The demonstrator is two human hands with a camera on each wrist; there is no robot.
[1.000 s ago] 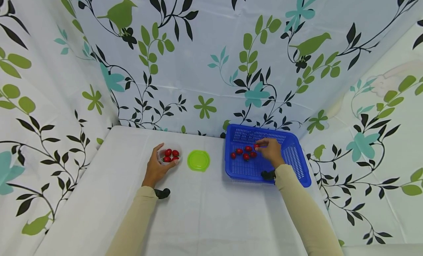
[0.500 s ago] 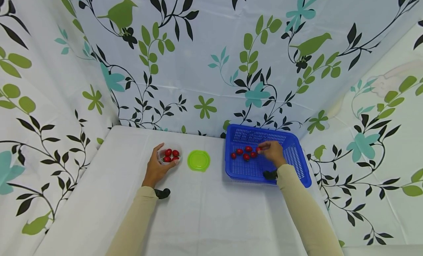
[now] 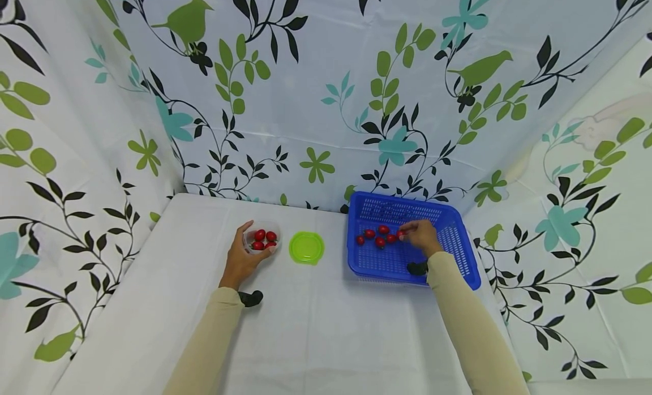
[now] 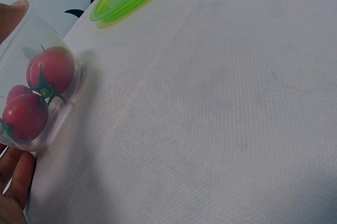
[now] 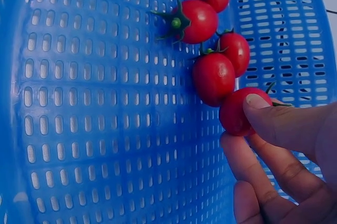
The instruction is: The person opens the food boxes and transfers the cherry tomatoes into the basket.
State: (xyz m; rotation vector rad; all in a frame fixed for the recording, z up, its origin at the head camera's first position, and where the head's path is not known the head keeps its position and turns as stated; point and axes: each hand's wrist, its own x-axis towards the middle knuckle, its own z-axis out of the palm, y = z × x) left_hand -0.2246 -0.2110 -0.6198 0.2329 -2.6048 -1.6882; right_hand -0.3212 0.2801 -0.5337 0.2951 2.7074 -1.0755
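In the head view my left hand (image 3: 241, 261) grips a small clear plastic cup (image 3: 249, 235) that stands on the table. Several red cherry tomatoes (image 4: 52, 69) with green stems lie inside the cup, seen through its wall in the left wrist view. Over the blue basket (image 3: 374, 265), my right hand (image 3: 421, 236) pinches one cherry tomato (image 5: 236, 112) between thumb and fingers, at the end of a cluster. Several more tomatoes (image 5: 213, 79) lie on the basket floor beside it, the nearest one touching or almost touching the pinched one.
A bright green lid (image 3: 306, 248) lies flat on the white table (image 3: 316, 327) between cup and basket. The basket has raised, slotted walls. Behind the table hangs a white curtain (image 3: 305, 101) printed with leaves and birds.
The right hand has shifted slightly right and toward the person, with the pinched tomato lower and close to the others in the basket. The left hand and cup have stayed in place.
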